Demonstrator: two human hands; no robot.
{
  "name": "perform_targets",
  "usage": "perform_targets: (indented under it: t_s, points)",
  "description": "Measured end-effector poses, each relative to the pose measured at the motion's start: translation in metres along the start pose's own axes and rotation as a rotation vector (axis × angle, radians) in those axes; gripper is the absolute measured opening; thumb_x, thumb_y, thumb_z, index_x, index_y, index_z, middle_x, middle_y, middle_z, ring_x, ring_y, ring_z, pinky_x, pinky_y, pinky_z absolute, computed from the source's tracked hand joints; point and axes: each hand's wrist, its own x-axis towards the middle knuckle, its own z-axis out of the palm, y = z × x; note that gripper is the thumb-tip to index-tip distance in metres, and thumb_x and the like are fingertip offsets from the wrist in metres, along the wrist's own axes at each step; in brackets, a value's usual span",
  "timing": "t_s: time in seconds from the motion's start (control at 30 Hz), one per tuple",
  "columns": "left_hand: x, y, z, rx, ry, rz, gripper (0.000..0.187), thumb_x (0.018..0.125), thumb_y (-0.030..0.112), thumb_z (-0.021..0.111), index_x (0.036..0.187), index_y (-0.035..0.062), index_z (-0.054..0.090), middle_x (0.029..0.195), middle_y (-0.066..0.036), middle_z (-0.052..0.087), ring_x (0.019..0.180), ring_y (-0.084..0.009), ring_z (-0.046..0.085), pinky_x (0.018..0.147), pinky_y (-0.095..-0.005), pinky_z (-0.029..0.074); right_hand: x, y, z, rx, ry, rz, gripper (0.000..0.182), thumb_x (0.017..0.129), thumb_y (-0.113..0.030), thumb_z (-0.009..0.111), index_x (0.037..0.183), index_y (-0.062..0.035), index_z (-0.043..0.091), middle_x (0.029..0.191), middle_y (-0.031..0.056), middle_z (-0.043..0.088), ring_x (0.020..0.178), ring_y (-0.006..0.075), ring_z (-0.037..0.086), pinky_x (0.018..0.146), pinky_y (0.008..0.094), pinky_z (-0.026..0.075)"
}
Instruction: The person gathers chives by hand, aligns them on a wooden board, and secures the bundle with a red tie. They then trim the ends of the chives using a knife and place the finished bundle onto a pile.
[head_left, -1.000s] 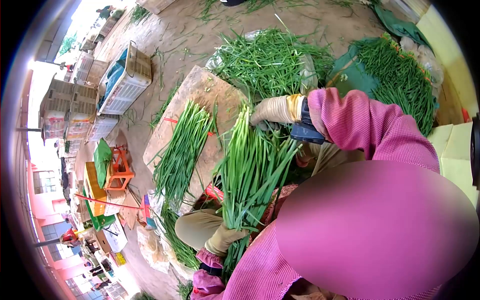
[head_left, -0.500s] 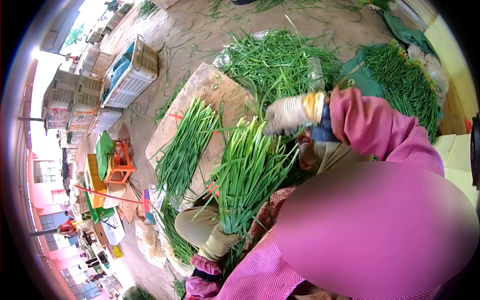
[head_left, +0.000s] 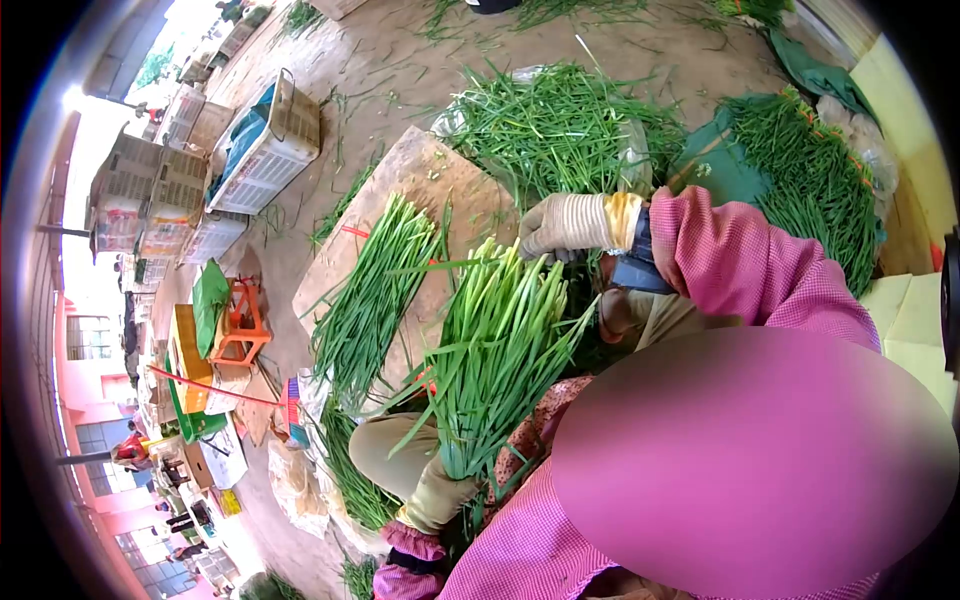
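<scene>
Saw a floor (head_left: pixel 375 45) strewn with green scraps (head_left: pixel 585 9) around a board (head_left: pixel 470 190). Found crates (head_left: pixel 262 152) and an orange stool (head_left: pixel 243 325) well apart from the board, and a knee (head_left: pixel 388 452) just beside the board's near end. Noted a bundle (head_left: pixel 375 290) of green stalks with pale ends lying on the board. Saw a tangled heap (head_left: pixel 560 130) just beside the board, and farther from the board a green cloth (head_left: pixel 722 150) with more greens (head_left: pixel 820 180) piled on and near it.

Found the bunch (head_left: pixel 500 355) at the wearer's side of the board, partly hiding its edge. Saw the gloved left hand (head_left: pixel 440 494), near the board's knee end, clamped around the leafy end of the bunch. Saw the gloved right hand (head_left: pixel 566 228) by the board's heap end, with curled fingers close to the bunch's pale ends. Could not tell whether clamped on any stalk there.
</scene>
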Motion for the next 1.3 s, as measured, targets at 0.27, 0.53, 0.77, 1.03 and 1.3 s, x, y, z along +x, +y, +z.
perform_targets:
  t_s: [0.27,0.53,0.77,1.03,1.3]
  points:
    - [-0.006,-0.021,-0.003,-0.069,0.079,-0.01,0.038,0.081,-0.002,0.068,0.119,0.0031,0.062,0.107,-0.002,0.068,0.096,-0.0125,0.062,0.085,-0.028,0.05,-0.014,0.0,-0.08,-0.38,0.621,0.32,0.041,0.09,-0.038,0.059,0.113,-0.0042,0.066,0.102,0.0153,0.069,0.092,0.0316,0.068,0.083,0.0407,0.054]
    - [-0.002,0.001,0.01,0.175,0.076,-0.051,0.034,0.082,0.002,0.066,0.116,0.0025,0.064,0.101,-0.003,0.07,0.092,-0.0137,0.064,0.083,-0.0289,0.051,-0.004,-0.035,0.033,-0.472,0.033,-0.031,0.064,0.083,-0.052,0.065,0.121,-0.0013,0.058,0.109,0.0213,0.066,0.103,0.0333,0.064,0.088,0.0403,0.049]
    - [-0.016,0.002,0.014,0.112,0.143,-0.033,0.029,0.082,-0.002,0.064,0.11,0.0019,0.066,0.098,-0.002,0.07,0.088,-0.0116,0.063,0.078,-0.026,0.052,0.014,-0.015,-0.012,-0.965,0.376,0.106,0.028,0.09,-0.007,0.055,0.118,-0.0052,0.061,0.107,0.0166,0.069,0.097,0.034,0.068,0.083,0.0407,0.056]
    - [-0.009,-0.018,0.005,0.176,0.12,0.04,0.033,0.083,-0.002,0.061,0.115,0.0019,0.065,0.101,-0.005,0.07,0.089,-0.0132,0.064,0.08,-0.0279,0.051,-0.009,0.003,0.019,-0.11,-0.151,-0.037,0.056,0.092,-0.042,0.06,0.129,-0.0002,0.054,0.115,0.0149,0.065,0.104,0.0219,0.061,0.087,0.0353,0.049]
    - [-0.012,-0.025,0.001,-0.053,0.234,0.028,0.042,0.081,-0.003,0.068,0.122,0.0032,0.058,0.11,-0.003,0.066,0.097,-0.0125,0.061,0.085,-0.0283,0.049,-0.012,0.004,0.035,-0.041,-0.1,-0.094,0.085,0.077,-0.043,0.07,0.148,-0.008,0.038,0.131,0.019,0.058,0.114,0.0256,0.057,0.095,0.035,0.045]
